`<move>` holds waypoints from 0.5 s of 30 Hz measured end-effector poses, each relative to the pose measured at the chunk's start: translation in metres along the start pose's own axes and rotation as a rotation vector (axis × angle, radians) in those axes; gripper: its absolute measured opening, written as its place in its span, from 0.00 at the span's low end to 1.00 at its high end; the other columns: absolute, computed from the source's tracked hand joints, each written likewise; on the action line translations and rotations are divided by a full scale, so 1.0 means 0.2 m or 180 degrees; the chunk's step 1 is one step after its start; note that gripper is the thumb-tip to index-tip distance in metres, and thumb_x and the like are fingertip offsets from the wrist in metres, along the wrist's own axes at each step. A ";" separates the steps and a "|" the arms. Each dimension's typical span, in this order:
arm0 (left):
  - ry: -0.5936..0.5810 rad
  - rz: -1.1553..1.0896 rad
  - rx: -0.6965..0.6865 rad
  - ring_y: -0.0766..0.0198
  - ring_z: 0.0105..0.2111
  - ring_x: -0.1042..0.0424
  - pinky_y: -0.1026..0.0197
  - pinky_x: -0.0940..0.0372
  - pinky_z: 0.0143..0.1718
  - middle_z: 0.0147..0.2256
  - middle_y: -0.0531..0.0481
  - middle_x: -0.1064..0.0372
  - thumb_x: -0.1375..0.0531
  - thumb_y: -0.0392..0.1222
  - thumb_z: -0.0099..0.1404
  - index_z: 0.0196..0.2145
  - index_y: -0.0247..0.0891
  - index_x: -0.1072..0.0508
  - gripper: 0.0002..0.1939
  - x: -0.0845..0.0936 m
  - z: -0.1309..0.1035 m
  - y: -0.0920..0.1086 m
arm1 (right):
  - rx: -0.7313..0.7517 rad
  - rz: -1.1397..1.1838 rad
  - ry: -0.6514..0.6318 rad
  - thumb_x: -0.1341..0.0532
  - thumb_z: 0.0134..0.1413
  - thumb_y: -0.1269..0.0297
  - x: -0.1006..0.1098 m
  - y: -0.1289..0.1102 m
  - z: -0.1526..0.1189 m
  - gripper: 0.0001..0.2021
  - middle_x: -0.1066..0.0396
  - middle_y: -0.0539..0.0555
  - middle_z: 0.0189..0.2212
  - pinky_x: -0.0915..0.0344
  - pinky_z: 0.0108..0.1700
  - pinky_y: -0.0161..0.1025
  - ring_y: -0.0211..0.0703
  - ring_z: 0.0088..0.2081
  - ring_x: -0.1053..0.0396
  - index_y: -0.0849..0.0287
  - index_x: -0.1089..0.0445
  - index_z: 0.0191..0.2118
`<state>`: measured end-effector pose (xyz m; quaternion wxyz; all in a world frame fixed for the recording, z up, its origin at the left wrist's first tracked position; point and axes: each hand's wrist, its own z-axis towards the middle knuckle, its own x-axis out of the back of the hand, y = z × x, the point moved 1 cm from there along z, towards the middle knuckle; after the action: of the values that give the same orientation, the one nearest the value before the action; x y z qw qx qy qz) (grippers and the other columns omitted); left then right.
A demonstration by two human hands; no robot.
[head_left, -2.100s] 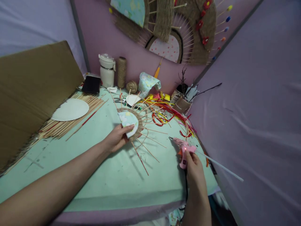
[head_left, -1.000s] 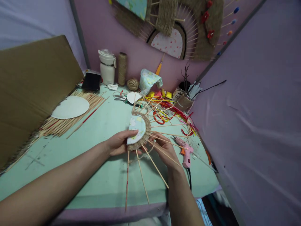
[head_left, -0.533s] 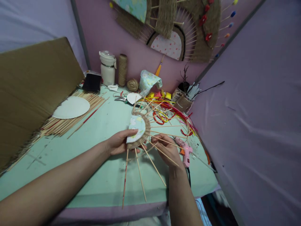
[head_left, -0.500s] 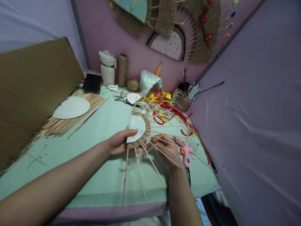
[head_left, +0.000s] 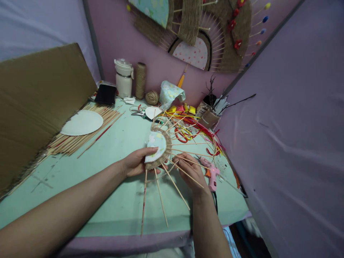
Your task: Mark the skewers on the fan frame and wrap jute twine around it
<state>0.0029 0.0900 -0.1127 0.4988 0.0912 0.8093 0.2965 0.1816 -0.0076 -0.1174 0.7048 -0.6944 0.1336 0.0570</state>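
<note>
A half-round piece covered in pale floral cloth has a woven twine band around its curved edge, and thin wooden sticks fan out from it. My left hand grips its lower left part, thumb on the cloth and fingers underneath. On the right, my right hand is closed among the sticks, with its fingertips pinching a strand of twine close to the band. The twine runs loosely below the piece, across the lower sticks.
A pink glue gun lies right of my right hand. Behind are pliers, red scissors, coloured pipe cleaners, a twine ball and a white jar. Sticks under a white oval and cardboard are at left.
The half-round piece has tilted very slightly, and its lower stick ends sit a little higher. Both hands keep their grip in nearly the same place.
</note>
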 end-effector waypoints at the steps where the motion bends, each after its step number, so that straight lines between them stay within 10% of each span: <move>1: 0.0011 0.0002 -0.0002 0.55 0.31 0.21 0.61 0.27 0.25 0.33 0.41 0.22 0.40 0.39 0.62 0.49 0.28 0.32 0.18 0.00 0.00 0.00 | 0.0022 0.0006 -0.0011 0.33 0.50 0.59 0.00 0.00 0.00 0.07 0.30 0.51 0.29 0.38 0.37 0.35 0.39 0.32 0.34 0.57 0.28 0.32; 15: 0.0132 0.0075 -0.0050 0.56 0.31 0.22 0.61 0.27 0.25 0.32 0.41 0.22 0.42 0.39 0.63 0.50 0.28 0.32 0.19 0.00 0.00 0.00 | 0.0094 -0.0066 -0.0020 0.36 0.51 0.62 -0.02 -0.02 0.00 0.05 0.34 0.51 0.27 0.41 0.37 0.37 0.40 0.32 0.37 0.56 0.29 0.29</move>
<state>0.0026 0.0894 -0.1124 0.4790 0.0907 0.8160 0.3106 0.1784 -0.0077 -0.1133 0.7160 -0.6850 0.1250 0.0499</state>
